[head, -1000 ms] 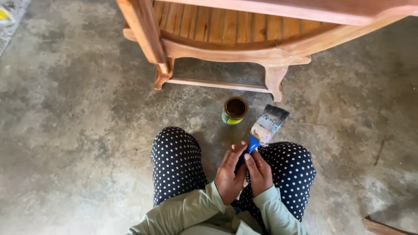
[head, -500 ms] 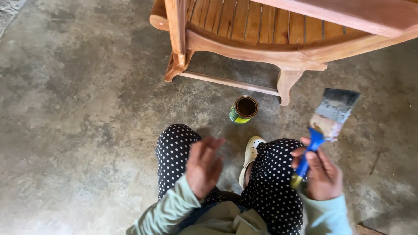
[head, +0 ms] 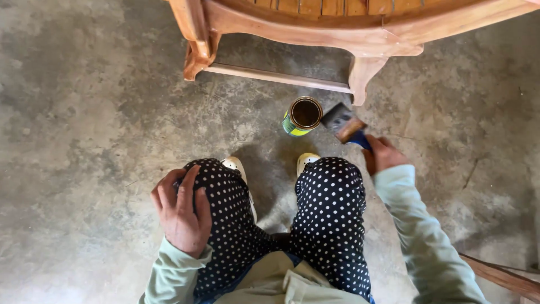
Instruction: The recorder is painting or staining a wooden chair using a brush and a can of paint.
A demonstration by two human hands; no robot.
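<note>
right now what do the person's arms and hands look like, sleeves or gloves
Both arms wear long, loose, pale green sleeves reaching the wrists. The left hand and right hand are bare: no gloves, and no rings or watch that the view shows.

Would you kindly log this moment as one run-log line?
left hand: resting on left knee | right hand: holding paintbrush beside open can | wooden chair: on concrete floor

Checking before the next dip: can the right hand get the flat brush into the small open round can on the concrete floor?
Probably yes. The right hand holds the blue-handled flat brush with its bristles just beside the small open round can, and nothing lies between them.
</note>
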